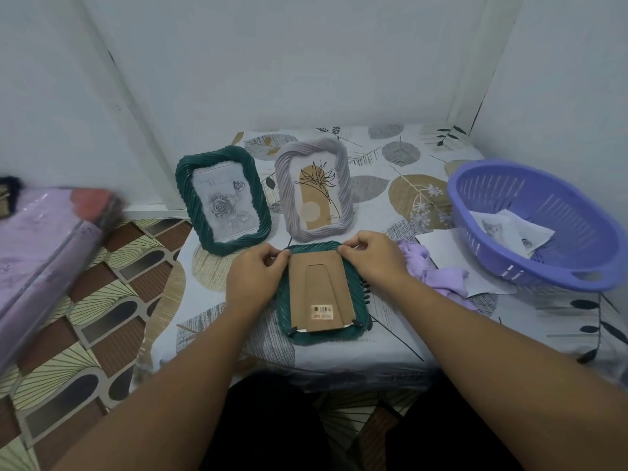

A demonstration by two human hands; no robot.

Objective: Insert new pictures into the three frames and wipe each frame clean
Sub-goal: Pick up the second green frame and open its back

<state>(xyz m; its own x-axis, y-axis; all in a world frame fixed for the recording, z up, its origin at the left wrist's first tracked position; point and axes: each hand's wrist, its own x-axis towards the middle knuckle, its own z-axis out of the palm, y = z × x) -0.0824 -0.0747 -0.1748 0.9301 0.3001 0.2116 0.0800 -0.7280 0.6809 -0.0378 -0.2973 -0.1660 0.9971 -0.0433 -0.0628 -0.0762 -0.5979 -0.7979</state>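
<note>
A dark green frame [358,302] lies face down on the table, its brown cardboard backing [321,290] up with a barcode sticker near the bottom. My left hand [256,271] pinches at the backing's top left corner. My right hand [372,254] pinches at its top right corner. Behind it, a second green frame [183,188] shows a grey rose picture, and a lilac frame [343,164] shows a line-drawn flower. A purple cloth [438,271] lies just right of my right hand.
A purple plastic basket [577,253] at the right holds loose pictures, one of a kitten [494,229]. White paper sheets [445,249] lie beside it. The table wears a leaf-print cover [421,195]. A purple-wrapped bundle [37,253] sits at the left above the patterned floor.
</note>
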